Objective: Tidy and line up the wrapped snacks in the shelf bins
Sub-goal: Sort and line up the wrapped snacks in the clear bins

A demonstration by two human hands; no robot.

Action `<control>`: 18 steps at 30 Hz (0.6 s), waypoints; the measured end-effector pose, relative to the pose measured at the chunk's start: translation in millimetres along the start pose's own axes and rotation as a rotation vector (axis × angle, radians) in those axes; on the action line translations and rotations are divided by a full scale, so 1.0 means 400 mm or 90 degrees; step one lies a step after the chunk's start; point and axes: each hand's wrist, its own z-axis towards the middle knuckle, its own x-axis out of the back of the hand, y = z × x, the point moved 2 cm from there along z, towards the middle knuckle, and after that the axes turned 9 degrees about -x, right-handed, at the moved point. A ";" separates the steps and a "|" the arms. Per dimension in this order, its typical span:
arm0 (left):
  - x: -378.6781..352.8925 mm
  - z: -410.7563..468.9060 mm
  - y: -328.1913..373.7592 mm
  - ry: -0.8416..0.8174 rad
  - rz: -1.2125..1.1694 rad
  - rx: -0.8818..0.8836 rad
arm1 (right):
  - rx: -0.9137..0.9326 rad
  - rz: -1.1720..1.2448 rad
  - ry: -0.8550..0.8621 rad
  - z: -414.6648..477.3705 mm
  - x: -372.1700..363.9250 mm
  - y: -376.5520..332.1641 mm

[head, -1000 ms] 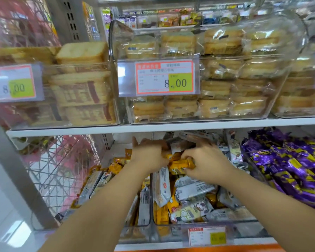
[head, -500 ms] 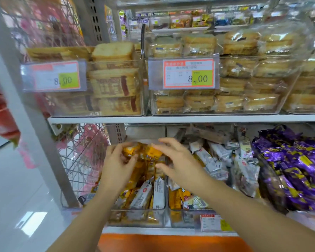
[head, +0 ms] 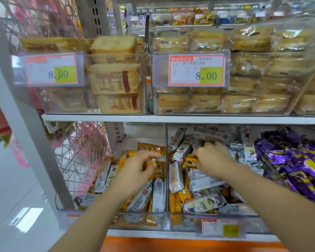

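Because yellow and silver snack bars are heaped crosswise in the left bin, neighbours may be dragged askew or tipped over the divider if the yellow bar pinched by the fingers of the left hand is lifted. Fingers of the right hand are curled into silver wrappers in the right bin; whether anything is gripped cannot be told. Two hands, two mixed bins and one purple heap are counted; bars overlap beyond counting.

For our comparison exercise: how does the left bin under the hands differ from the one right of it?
Left bin mixes yellow packs and silver packs, roughly in rows; right bin holds mostly silver ones, jumbled. Left bin's back is bare; right bin is piled to the back. Both are clear.
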 end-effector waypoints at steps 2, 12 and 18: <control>-0.004 0.006 0.005 0.006 -0.011 -0.010 | -0.009 -0.002 -0.023 0.008 -0.001 0.005; 0.000 0.003 -0.003 0.020 -0.055 -0.038 | -0.013 0.087 -0.020 0.004 0.032 -0.017; 0.005 0.002 0.035 0.034 -0.090 -0.086 | -0.005 0.526 0.165 -0.090 0.151 0.002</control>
